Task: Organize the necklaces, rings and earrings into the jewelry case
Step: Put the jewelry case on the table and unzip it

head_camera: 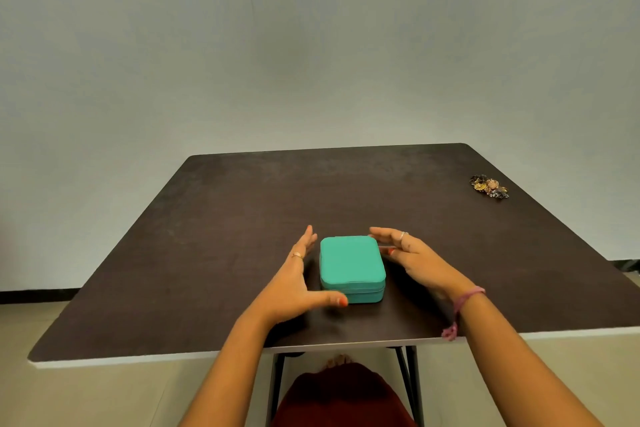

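Nearest, a dark red garment (pixel 341 399) and black metal table legs (pixel 277 388) show under the near edge of a dark brown, matte tabletop (pixel 221 218) with rounded corners. A pink thread band (pixel 462 305) circles the right wrist. On the tabletop the teal jewelry case (pixel 351 267), a zipped, rounded rectangle, lies closed between both hands. The left hand (pixel 298 284) is open beside its left side, fingers straight, thumb tip by the near left corner. The right hand (pixel 412 256) is open, fingers loosely curved at the right edge, holding nothing. Farther right, well apart, a tangled jewelry pile (pixel 489 186) lies before a plain grey wall (pixel 311 45).
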Demonstrator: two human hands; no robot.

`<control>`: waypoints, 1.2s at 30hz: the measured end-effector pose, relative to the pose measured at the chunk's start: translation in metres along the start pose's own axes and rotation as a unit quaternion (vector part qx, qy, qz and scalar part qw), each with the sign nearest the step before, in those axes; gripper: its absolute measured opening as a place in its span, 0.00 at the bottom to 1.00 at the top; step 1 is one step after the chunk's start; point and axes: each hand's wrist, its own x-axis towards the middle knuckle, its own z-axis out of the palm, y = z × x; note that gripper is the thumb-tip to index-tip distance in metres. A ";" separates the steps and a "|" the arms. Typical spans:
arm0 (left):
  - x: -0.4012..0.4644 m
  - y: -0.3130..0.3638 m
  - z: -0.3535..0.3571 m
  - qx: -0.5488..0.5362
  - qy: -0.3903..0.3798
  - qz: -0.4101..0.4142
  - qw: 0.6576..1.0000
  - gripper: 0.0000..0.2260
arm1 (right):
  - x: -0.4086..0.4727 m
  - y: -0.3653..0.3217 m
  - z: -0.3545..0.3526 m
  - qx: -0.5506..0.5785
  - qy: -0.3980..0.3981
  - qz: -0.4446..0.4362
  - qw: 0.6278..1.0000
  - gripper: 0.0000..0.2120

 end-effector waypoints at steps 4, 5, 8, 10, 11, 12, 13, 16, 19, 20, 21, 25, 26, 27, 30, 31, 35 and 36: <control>0.009 -0.002 0.003 0.078 -0.028 -0.004 0.997 0.61 | 0.021 -0.003 0.001 -0.057 -0.049 -0.010 0.997 0.22; 0.009 0.001 0.003 0.098 -0.020 0.002 0.995 0.59 | 0.025 -0.004 0.000 -0.070 -0.062 -0.014 0.995 0.21; 0.009 0.006 0.003 0.129 0.000 0.019 0.992 0.53 | 0.032 -0.008 -0.004 -0.086 -0.090 -0.014 0.992 0.18; 0.009 0.004 0.002 0.129 0.004 0.025 0.991 0.52 | 0.036 -0.009 -0.007 -0.094 -0.104 -0.007 0.990 0.16; 0.010 0.004 0.002 0.132 0.005 0.028 0.991 0.52 | 0.038 -0.011 -0.008 -0.112 -0.112 -0.006 0.987 0.16; 0.010 0.004 0.003 0.135 0.008 0.029 0.990 0.52 | 0.041 -0.012 -0.009 -0.136 -0.120 -0.007 0.983 0.15; 0.010 0.004 0.003 0.139 0.010 0.031 0.990 0.51 | 0.043 -0.014 -0.010 -0.161 -0.125 -0.008 0.979 0.15; 0.010 0.005 0.002 0.143 0.013 0.039 0.989 0.49 | 0.049 -0.016 -0.011 -0.227 -0.123 -0.013 0.966 0.13; 0.010 0.006 0.002 0.141 0.008 0.039 0.989 0.48 | 0.052 -0.015 -0.011 -0.278 -0.116 -0.021 0.953 0.12; 0.010 0.007 0.002 0.140 0.007 0.039 0.989 0.48 | 0.052 -0.015 -0.011 -0.284 -0.113 -0.024 0.952 0.12; 0.010 0.007 0.002 0.139 0.005 0.038 0.990 0.48 | 0.052 -0.016 -0.011 -0.286 -0.112 -0.026 0.951 0.12; 0.009 0.007 0.003 0.137 0.006 0.035 0.990 0.48 | 0.053 -0.015 -0.011 -0.250 -0.115 -0.020 0.961 0.12; 0.008 0.008 0.003 0.137 0.008 0.034 0.990 0.48 | 0.053 -0.014 -0.012 -0.232 -0.118 -0.016 0.965 0.12; 0.008 0.008 0.003 0.138 0.010 0.033 0.990 0.48 | 0.052 -0.015 -0.013 -0.209 -0.123 -0.012 0.970 0.13; 0.007 0.009 0.002 0.135 0.012 0.035 0.990 0.48 | 0.053 -0.018 -0.017 -0.173 -0.138 -0.007 0.975 0.13; 0.007 0.009 0.002 0.134 0.011 0.035 0.990 0.48 | 0.054 -0.019 -0.018 -0.179 -0.135 -0.011 0.975 0.13; 0.009 0.007 0.002 0.136 0.007 0.033 0.990 0.48 | 0.050 -0.024 -0.018 -0.275 -0.084 -0.056 0.956 0.10; 0.009 0.007 0.002 0.136 0.007 0.033 0.990 0.48 | 0.049 -0.024 -0.018 -0.308 -0.070 -0.071 0.946 0.10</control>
